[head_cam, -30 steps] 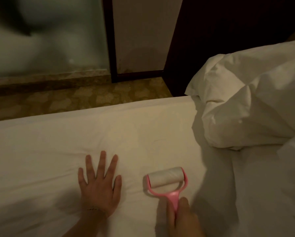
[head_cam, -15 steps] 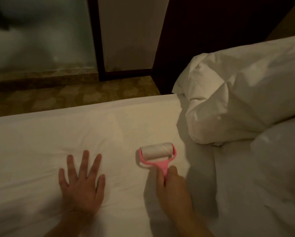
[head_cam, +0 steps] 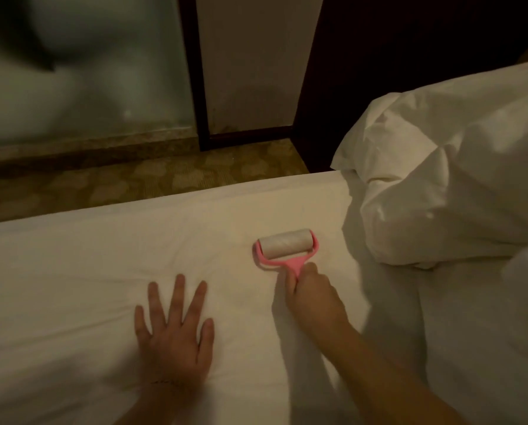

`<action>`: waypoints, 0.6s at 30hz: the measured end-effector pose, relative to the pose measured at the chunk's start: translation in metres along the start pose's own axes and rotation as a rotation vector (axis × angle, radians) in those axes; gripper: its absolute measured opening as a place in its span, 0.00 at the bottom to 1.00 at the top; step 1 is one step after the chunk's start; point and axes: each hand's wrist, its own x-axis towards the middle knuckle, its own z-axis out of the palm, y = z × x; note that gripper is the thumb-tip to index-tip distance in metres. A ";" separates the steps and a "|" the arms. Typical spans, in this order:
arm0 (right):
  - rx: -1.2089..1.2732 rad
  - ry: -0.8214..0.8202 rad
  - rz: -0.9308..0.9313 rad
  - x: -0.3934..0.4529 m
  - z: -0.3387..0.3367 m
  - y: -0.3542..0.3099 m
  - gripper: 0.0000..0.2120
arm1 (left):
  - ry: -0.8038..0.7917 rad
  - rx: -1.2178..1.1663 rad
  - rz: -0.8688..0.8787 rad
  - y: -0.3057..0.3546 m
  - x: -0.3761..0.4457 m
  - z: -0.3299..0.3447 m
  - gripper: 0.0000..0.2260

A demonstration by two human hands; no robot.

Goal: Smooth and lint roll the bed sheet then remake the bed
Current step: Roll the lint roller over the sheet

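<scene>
Right hand (head_cam: pixel 313 297) fingers grip the roller (head_cam: pixel 285 248) handle, drum at 12 o'clock, axis crosswise; left hand (head_cam: pixel 175 335) presses flat, fingers spread, on the sheet (head_cam: pixel 72 286).

Dim room: patterned carpet (head_cam: pixel 164 182), frosted glass panel (head_cam: pixel 82 96), dark door frame (head_cam: pixel 192 72).

lint roller (head_cam: pixel 285 247) on sheet (head_cam: pixel 72 271), duvet (head_cam: pixel 456 185) right

lint roller (head_cam: pixel 285 247) handle hidden in right hand (head_cam: pixel 310 291), duvet (head_cam: pixel 459 167) cropped right
</scene>
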 end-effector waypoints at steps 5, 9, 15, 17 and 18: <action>0.086 0.019 -0.021 0.045 0.001 -0.025 0.20 | -0.003 -0.018 0.009 -0.001 0.001 0.000 0.29; 0.083 -0.011 -0.010 0.022 0.002 -0.012 0.20 | -0.029 -0.030 0.016 0.000 0.003 -0.004 0.28; 0.038 -0.076 0.084 -0.083 0.001 0.028 0.20 | -0.316 0.080 -0.017 -0.005 0.053 -0.037 0.36; 0.057 -0.135 0.081 -0.089 -0.009 0.031 0.19 | -0.300 0.049 -0.027 -0.002 0.082 -0.042 0.38; 0.054 -0.121 0.091 -0.084 -0.013 0.028 0.19 | -0.291 0.031 -0.030 0.001 0.090 -0.042 0.39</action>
